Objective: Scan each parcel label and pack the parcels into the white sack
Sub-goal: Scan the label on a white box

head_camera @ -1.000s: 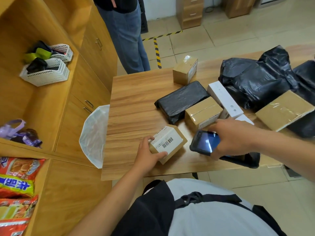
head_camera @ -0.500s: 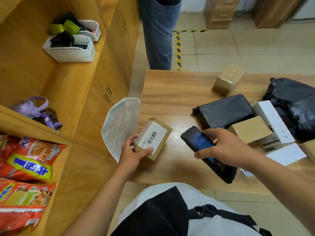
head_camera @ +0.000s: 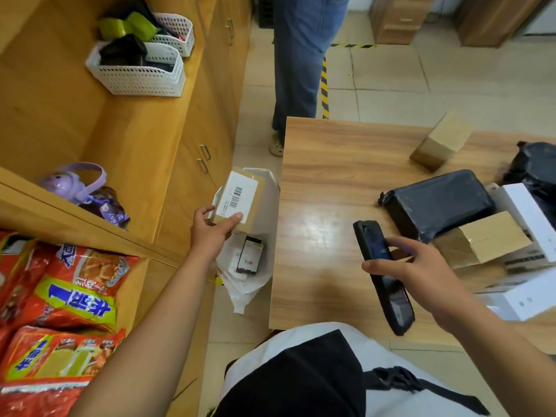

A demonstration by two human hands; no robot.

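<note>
**Parcel over the sack.** A brown cardboard parcel [head_camera: 240, 203] is gripped by the left hand [head_camera: 210, 233] just off the left edge of the table [head_camera: 331, 164]. The thumb is laid across the lower end of its white barcode label [head_camera: 236, 191], w/ fingers curled round the far side. The parcel is held label-up over the open mouth of the white sack [head_camera: 244, 291], which hangs against that same table edge. No contact btwn parcel and sack is seen. A dark labelled packet [head_camera: 251, 255] is seen lying inside the sack.

Over the table's near-centre, a black handheld scanner [head_camera: 397, 308] is held in the right hand [head_camera: 421, 272], fingers wrapped across its middle, screen up. Whether it rests on the table cannot be told.

On the table's right side, parcels are grouped: a black-wrapped parcel [head_camera: 436, 203], a cardboard box [head_camera: 481, 239] touching it on the near side, white boxes [head_camera: 529, 212] at the right edge, and black plastic bags [head_camera: 535, 167] behind. A smaller cardboard box [head_camera: 442, 142] is set apart toward the table's far edge.

Beyond the table's far-left corner, a person in jeans [head_camera: 301, 55] is seen standing. Left of the table, wooden shelving [head_camera: 60, 121] is stocked w/ white baskets [head_camera: 135, 73] and snack bags [head_camera: 60, 296].
</note>
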